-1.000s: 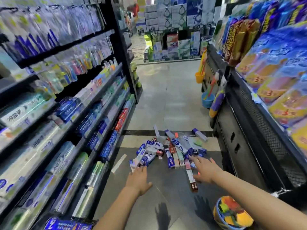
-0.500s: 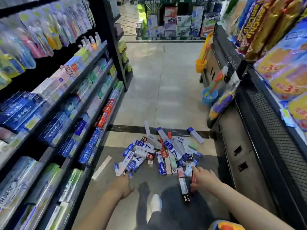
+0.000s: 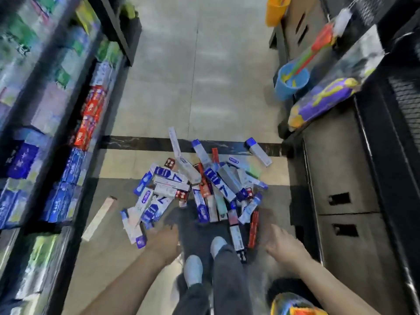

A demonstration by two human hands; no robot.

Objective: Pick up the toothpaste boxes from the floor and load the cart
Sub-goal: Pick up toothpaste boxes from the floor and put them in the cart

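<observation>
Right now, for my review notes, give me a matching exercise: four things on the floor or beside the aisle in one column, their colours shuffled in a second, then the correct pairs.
Things:
1. bucket
2. cup
3. lone box on the dark floor stripe
4. slim box by the right hand

Colours:
A. red
B. white with a blue end
C. blue
D. orange-yellow

Pairs: 1-C, 2-D, 3-B, 4-A
</observation>
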